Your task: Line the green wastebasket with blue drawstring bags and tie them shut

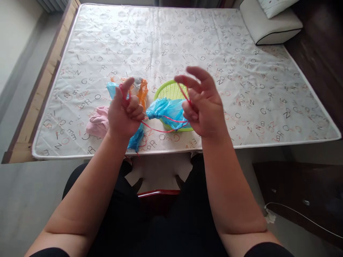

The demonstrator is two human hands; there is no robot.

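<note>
A thin pink-red string (160,131) runs in a slack curve between my two hands above the mattress edge. My left hand (124,116) has its lower fingers curled in, with string looped at the raised index finger and thumb. String also stretches from the raised index finger of my right hand (207,109) down to its curled lower fingers; its upper fingers are blurred. Between the hands, a gathered blue plastic bag (167,107) lies over a green basket (170,89). Whether the string is tied to the bag cannot be made out.
Behind my left hand are a pink cloth (97,123), an orange plastic bag (143,92) and more blue plastic (136,138). The letter-printed mattress (120,46) extends away from me. A white cushion (273,26) stands at the far right. A red stool edge (158,192) shows below.
</note>
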